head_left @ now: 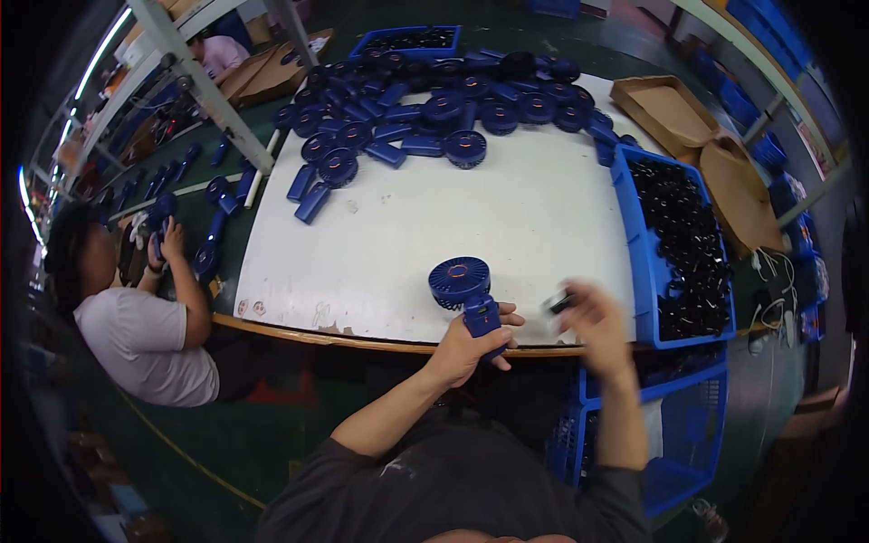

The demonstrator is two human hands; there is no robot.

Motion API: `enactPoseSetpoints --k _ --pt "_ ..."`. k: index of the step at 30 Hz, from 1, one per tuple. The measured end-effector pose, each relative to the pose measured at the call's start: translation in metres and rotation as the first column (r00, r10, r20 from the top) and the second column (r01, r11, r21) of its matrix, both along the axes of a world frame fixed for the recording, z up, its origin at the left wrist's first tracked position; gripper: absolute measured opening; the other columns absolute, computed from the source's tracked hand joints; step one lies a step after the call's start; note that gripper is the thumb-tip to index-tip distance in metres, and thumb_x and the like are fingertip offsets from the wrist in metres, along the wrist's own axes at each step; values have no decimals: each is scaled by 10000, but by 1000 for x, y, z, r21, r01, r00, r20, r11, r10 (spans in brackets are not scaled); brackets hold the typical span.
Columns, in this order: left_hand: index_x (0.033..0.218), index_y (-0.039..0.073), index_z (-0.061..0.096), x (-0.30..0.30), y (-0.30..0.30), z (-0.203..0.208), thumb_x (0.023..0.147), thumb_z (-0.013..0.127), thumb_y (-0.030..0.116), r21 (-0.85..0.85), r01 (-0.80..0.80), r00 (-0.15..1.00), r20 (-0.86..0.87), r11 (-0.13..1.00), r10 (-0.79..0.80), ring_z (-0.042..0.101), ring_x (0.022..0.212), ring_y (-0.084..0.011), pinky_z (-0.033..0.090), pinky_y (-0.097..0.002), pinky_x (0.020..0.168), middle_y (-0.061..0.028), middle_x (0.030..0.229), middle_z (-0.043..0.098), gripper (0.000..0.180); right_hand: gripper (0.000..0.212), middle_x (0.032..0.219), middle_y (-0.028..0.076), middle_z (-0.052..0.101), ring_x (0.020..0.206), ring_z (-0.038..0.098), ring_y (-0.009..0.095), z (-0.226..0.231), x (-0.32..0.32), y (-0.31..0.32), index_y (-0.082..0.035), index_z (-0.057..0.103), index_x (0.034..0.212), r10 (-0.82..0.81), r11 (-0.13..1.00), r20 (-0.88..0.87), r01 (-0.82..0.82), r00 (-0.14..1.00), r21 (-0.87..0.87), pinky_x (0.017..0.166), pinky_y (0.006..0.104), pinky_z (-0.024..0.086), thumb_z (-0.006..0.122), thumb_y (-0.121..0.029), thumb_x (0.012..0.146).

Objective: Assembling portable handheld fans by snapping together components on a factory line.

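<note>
While the left hand point(471, 342) grips the handle of a blue handheld fan point(465, 294) at the near edge of the bench point(507, 217), the right hand point(593, 317) is closed on a small black part point(561, 301) just beside it, blurred. The fan's round head stands upright above the fist, over the white bench top, whose wooden rim runs along the near side. Below the rim on the right sits a blue mesh crate point(674, 434). On the bench's right edge a blue bin point(674, 249) is filled with small black parts. Two small round stickers point(251, 308) lie on the near left corner of the white top. Farther off, a heap of blue fans point(434, 104) covers the far end. Open brown cardboard boxes point(697, 136) lie beyond the bin. To the left, another person in a white shirt point(145, 339) holds a fan over a dark green surface.
</note>
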State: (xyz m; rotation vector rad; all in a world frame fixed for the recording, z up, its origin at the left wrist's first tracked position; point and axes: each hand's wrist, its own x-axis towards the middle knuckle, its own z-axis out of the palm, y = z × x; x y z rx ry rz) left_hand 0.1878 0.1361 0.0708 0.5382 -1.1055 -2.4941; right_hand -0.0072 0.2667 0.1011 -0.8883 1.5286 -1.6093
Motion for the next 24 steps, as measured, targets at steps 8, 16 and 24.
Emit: enactPoseSetpoints --k 8,16,24 --pt "1203 10 574 23 -19 -6 908 695 75 111 89 995 31 990 -93 660 839 -142 569 -252 527 -67 967 652 326 322 1051 141 618 922 660 229 -11 66 -20 -6 673 1140 54 988 -639 -133 767 -76 809 314 558 701 54 825" --pt "1205 26 544 34 -16 -14 1000 551 432 125 249 962 -150 961 -230 669 839 -201 580 -290 509 -119 951 639 456 294 1066 148 620 939 624 326 11 65 -58 -43 670 1112 19 967 -815 -217 579 -131 784 386 540 733 -93 829" --pt "1216 74 564 14 10 -7 1042 430 416 207 -154 988 32 966 151 610 1017 -153 519 -313 859 -54 1109 627 407 649 1190 185 539 1105 518 369 0 99 -37 -27 532 1349 54 998 -889 -56 454 32 948 456 446 763 -186 763"
